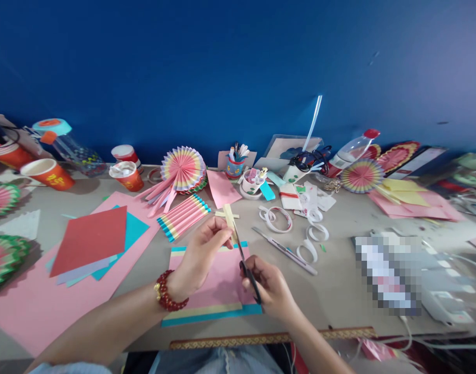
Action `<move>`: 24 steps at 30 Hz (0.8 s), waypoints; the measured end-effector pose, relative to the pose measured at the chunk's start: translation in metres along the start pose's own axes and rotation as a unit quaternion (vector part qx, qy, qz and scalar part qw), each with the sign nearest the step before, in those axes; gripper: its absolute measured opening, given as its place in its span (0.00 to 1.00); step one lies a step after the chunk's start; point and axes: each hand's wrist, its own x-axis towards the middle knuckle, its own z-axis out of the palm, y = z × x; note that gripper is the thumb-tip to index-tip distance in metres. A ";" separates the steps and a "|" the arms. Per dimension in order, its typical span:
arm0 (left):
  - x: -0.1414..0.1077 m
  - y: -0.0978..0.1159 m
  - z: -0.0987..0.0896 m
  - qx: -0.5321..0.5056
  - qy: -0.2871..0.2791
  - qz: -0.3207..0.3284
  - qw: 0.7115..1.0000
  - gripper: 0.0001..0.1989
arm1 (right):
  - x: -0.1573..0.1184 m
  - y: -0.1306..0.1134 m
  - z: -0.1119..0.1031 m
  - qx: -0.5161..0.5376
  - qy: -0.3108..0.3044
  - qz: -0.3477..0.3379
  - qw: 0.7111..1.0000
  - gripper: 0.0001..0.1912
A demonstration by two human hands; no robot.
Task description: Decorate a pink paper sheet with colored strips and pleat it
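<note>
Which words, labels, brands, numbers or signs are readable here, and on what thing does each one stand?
No text is readable.
Red cup at left, yellow lettering: too blurred.
Bottle with red cap, label: too small.
White paper, red marks: too small.
Flat object at right: pixelated.

Wall: A smooth, deep blue wall (222, 62) spans the scene behind the table, turning paler and more violet at far right, where small dark marks (374, 58) dot the surface.
Table: A broad gray-beige table (331, 296) stands along the wall, part of its near edge lined with patterned gold-and-brown trim (272, 338).
Light: Soft and pale, brightest toward the upper right, dimmer at left.
Below the table: Shadowed space, white cables (408, 332) hanging at right; floor indistinct.
</note>
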 end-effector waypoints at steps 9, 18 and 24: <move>0.000 -0.001 0.000 0.004 -0.006 0.006 1.000 0.09 | 0.001 -0.003 0.001 -0.007 0.005 0.001 1.000 0.19; 0.001 -0.002 -0.001 0.021 0.002 0.009 1.000 0.09 | 0.001 -0.003 0.002 -0.028 0.011 -0.001 1.000 0.19; 0.001 -0.003 -0.001 0.021 0.004 0.007 1.000 0.10 | 0.001 0.002 0.001 -0.055 0.024 -0.005 0.998 0.19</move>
